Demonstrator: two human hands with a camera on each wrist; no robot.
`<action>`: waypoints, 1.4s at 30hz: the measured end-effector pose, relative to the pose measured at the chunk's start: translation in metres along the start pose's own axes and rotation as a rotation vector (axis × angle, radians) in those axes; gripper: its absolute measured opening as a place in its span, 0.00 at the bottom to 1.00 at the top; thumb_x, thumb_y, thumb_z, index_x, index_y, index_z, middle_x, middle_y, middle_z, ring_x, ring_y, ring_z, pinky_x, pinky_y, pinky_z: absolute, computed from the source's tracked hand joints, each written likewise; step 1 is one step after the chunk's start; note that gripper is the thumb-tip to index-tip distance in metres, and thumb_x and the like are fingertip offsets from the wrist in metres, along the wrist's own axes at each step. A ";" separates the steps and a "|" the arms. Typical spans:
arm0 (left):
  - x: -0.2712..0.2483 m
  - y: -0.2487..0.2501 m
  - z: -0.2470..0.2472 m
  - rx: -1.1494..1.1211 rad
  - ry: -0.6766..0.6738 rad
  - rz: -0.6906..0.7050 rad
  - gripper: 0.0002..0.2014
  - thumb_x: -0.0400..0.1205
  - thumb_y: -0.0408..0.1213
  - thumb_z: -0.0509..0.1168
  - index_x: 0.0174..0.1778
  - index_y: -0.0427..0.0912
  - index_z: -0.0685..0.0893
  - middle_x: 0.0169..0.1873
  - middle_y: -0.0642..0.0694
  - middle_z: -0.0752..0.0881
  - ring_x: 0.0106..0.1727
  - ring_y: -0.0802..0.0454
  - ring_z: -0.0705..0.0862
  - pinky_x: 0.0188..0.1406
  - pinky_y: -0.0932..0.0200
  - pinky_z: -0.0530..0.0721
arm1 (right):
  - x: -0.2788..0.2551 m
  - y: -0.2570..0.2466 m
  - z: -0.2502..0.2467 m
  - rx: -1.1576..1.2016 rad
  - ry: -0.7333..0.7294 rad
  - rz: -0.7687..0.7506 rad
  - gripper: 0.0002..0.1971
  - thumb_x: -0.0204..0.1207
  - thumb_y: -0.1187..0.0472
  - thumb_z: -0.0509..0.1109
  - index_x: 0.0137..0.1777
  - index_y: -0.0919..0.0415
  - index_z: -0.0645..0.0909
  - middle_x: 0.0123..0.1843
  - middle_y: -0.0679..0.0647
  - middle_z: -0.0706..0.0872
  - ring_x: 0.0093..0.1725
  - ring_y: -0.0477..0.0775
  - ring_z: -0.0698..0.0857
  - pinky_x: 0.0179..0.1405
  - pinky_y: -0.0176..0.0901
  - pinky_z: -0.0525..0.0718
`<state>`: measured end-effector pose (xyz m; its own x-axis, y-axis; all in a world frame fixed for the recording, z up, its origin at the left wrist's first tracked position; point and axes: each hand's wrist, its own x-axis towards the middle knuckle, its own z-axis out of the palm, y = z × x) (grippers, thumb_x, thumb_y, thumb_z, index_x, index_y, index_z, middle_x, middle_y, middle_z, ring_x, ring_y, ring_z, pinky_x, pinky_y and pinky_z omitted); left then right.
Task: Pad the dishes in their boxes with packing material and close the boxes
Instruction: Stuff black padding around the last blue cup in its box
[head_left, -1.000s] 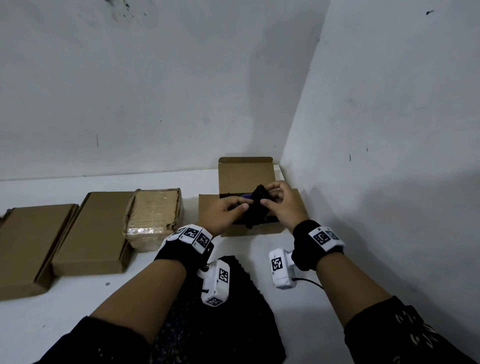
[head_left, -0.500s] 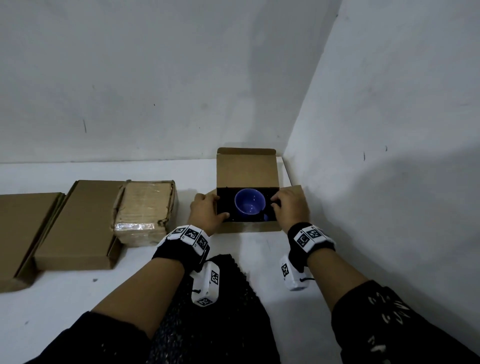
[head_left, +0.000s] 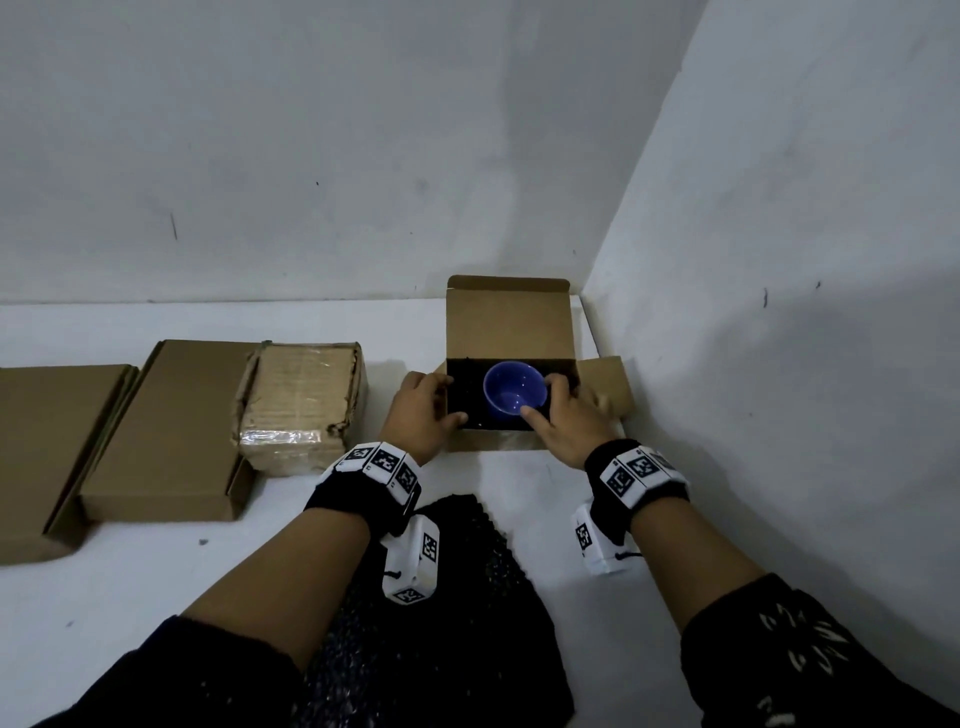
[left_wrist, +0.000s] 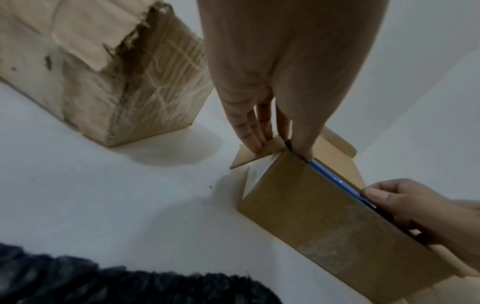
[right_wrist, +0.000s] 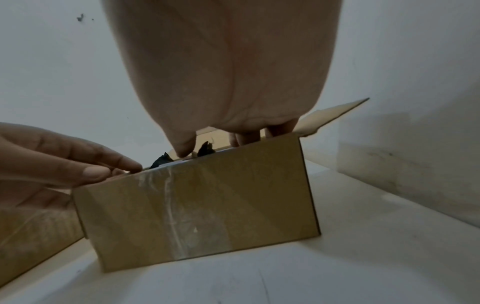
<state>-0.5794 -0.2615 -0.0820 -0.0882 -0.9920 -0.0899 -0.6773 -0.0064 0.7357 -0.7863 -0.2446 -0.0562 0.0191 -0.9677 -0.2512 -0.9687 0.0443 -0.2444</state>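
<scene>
Since approx. 1 s ago, black packing material (head_left: 462, 395) has been lowered from above the box (head_left: 493, 441) into it, around the blue bowl (head_left: 514, 397); left hand (head_left: 423, 415) fingers lie straight on the left flap, holding nothing; right hand (head_left: 569, 421) presses padding at bowl's right w/ relaxed fingers. Padding should be tucked evenly, below rim, before lid (head_left: 509, 322) is folded. No legible writing; wrist tags carry coded squares only.

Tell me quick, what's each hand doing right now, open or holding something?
Left hand: open, fingers straight, pressing the open box's left side flap, thumb at the rim.
Right hand: open, fingers resting on the black padding beside the blue bowl.
</scene>
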 end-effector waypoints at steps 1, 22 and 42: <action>-0.001 0.000 -0.002 0.009 -0.015 0.011 0.26 0.75 0.36 0.73 0.70 0.39 0.76 0.64 0.41 0.75 0.59 0.46 0.81 0.62 0.61 0.77 | 0.001 -0.001 0.000 -0.013 -0.026 0.014 0.27 0.82 0.40 0.54 0.72 0.57 0.61 0.64 0.61 0.80 0.67 0.62 0.72 0.65 0.54 0.62; -0.163 -0.081 -0.049 0.327 -0.284 -0.078 0.25 0.71 0.51 0.75 0.61 0.46 0.78 0.56 0.45 0.79 0.56 0.48 0.81 0.57 0.54 0.81 | -0.152 -0.076 0.100 0.254 -0.118 0.274 0.38 0.62 0.53 0.83 0.67 0.65 0.67 0.64 0.63 0.77 0.64 0.63 0.79 0.61 0.49 0.77; -0.174 -0.050 -0.070 -0.464 0.040 -0.133 0.26 0.74 0.37 0.75 0.59 0.44 0.66 0.53 0.40 0.84 0.55 0.42 0.85 0.59 0.46 0.83 | -0.180 -0.082 0.043 1.102 0.163 0.144 0.26 0.69 0.68 0.77 0.56 0.56 0.63 0.59 0.63 0.80 0.58 0.62 0.82 0.61 0.58 0.81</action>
<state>-0.4792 -0.0971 -0.0564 0.0112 -0.9828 -0.1845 -0.2829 -0.1801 0.9421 -0.6992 -0.0631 -0.0310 -0.1858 -0.9533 -0.2381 -0.2099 0.2753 -0.9382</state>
